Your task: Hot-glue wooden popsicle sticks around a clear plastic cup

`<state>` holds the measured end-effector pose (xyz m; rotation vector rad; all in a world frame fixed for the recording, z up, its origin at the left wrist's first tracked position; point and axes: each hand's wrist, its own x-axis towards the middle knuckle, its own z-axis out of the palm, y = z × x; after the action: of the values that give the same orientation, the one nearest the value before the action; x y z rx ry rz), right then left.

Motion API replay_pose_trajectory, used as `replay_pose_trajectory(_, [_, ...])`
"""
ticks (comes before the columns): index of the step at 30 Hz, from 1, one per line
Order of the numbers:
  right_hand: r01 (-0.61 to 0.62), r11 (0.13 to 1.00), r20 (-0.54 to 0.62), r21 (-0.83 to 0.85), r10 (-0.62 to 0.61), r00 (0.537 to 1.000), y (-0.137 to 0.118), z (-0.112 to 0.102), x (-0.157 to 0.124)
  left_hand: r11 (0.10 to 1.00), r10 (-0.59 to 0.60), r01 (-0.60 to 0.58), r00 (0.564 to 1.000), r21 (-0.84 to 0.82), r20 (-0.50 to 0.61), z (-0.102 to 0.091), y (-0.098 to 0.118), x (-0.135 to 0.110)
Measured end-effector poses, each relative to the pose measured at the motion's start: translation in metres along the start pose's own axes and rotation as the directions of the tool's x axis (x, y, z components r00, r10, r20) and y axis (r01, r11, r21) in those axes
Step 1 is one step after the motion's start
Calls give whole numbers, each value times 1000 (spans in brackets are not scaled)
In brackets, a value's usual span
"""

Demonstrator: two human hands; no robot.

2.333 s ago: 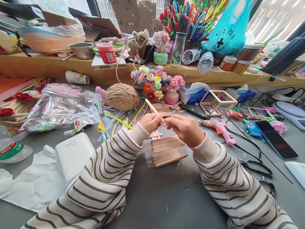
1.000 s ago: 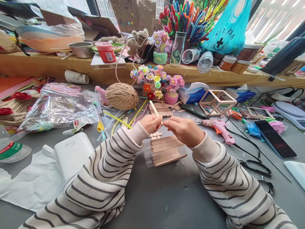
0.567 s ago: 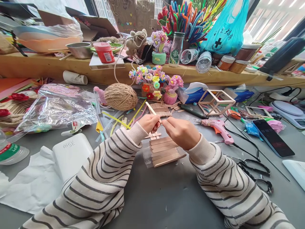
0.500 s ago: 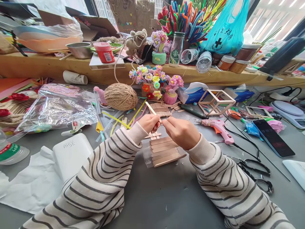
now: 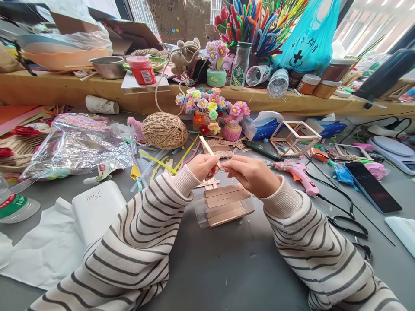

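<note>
Pinching: left hand (image 5: pixel 202 166) and right hand (image 5: pixel 253 175) both clasp one craft stick (image 5: pixel 207 146).
Care: an even grip looks wise, above the stick raft (image 5: pixel 227 203).

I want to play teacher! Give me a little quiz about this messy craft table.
1. True or false: the left hand grips a wooden stick.
2. Which thing lies just to the right of the right hand? A. ball of twine B. pink glue gun C. white box
3. Fill the gap: the flat row of sticks lies on the grey ____, just below both hands.
Key: 1 true; 2 B; 3 table.
</note>
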<state>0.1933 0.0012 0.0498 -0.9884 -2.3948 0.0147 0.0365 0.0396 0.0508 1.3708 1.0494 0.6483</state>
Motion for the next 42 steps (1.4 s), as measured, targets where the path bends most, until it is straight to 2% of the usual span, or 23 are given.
replay_pose_trajectory(7, [26, 984, 6, -174, -25, 1000, -2, 2, -1, 1000, -6, 6, 1000, 24, -15, 1, -3, 2])
replay_pose_trajectory(10, [55, 961, 33, -270, -48, 998, -3, 4, -1, 999, 3, -4, 1000, 46, 16, 0, -5, 3])
replay_pose_trajectory(14, [90, 905, 52, -415, -75, 996, -8, 6, -1, 998, -43, 42, 998, 44, 36, 2, -6, 4])
replay_pose_trajectory(19, [107, 835, -70, -539, -171, 983, -15, 10, 2, 995, -96, 95, 995, 21, 15, 4, -4, 3])
replay_pose_trajectory(24, [94, 824, -179, -558, -230, 957, -14, 12, 3, 996, -72, 70, 997, 50, 36, 2, -4, 4])
replay_pose_trajectory(28, [72, 859, -196, -507, -196, 961, -11, 13, 3, 995, -27, 22, 998, 101, 52, -1, -7, 5])
replay_pose_trajectory(33, [30, 939, -209, -342, -108, 972, -9, 14, 2, 987, 30, -36, 999, 156, 46, -2, -8, 4])
replay_pose_trajectory(38, [-35, 998, -208, -58, 22, 978, -6, 13, 3, 988, 17, -19, 1000, 151, 11, 1, -4, 2])
replay_pose_trajectory(42, [-100, 977, -137, 189, 127, 982, -4, 10, 4, 995, 18, -21, 999, 96, 32, 2, -3, 2])
